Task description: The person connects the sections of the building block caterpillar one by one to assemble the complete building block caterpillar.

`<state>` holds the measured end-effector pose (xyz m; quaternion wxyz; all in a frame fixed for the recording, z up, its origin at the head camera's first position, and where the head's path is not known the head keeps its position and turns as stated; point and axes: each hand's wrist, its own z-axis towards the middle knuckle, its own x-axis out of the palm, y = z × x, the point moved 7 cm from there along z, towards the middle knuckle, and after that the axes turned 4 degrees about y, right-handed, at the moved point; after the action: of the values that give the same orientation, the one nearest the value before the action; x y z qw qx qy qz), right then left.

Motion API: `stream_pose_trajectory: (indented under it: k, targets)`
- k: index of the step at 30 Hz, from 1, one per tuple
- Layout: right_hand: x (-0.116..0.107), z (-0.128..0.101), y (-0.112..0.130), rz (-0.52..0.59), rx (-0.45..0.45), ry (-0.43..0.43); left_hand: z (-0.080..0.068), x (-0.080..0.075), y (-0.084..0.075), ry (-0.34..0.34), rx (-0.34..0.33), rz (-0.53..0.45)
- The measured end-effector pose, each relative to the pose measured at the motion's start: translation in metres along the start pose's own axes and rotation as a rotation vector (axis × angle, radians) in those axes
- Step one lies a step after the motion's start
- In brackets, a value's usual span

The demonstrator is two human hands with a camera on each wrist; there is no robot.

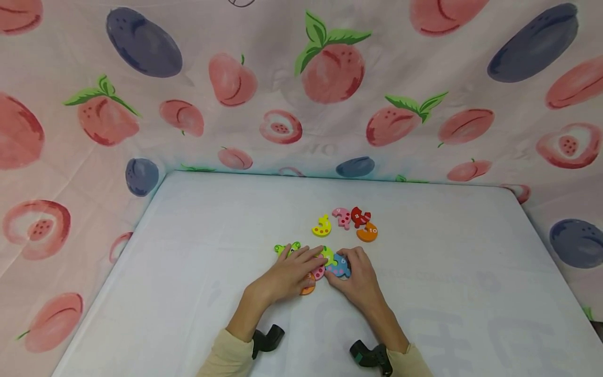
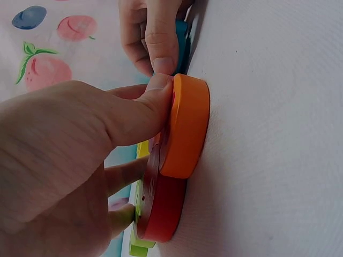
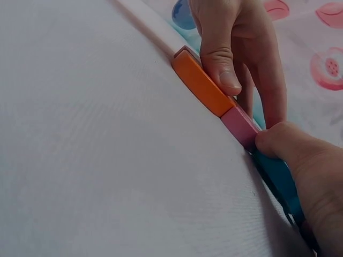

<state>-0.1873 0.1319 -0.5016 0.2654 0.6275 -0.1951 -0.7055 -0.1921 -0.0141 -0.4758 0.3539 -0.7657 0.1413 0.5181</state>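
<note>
We press our left hand (image 1: 287,272) flat on the joined puzzle pieces (image 1: 325,264) mid-table to steady them, while our right hand (image 1: 358,275) seemingly pinches the blue piece (image 1: 339,267)

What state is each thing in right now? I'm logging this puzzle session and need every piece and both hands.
left hand: flat on the joined pieces, thumb on the orange piece
right hand: pinching the blue piece
pink piece: joined between orange and blue
green head piece: flat, partly under the fingers
four loose pieces: flat, untouched, apart from the hands
table: covered in white
</note>
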Motion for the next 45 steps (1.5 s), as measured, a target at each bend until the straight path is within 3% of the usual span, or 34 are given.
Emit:
stream_pose_trajectory:
  k: [17,27,45]
  targets:
    - [-0.0023,0.0007,0.0022,0.017,-0.023,-0.019,-0.0011,-0.0031,-0.0002,-0.006,0.001,-0.002]
    - [0.0012,0.0023,0.0009,-0.005,0.018,0.039,-0.0004,-0.0019,0.0008,-0.004,-0.001,0.014]
    - [0.002,0.0012,-0.0017,-0.041,0.05,0.051,-0.0023,-0.0045,-0.0013,-0.025,-0.048,-0.04]
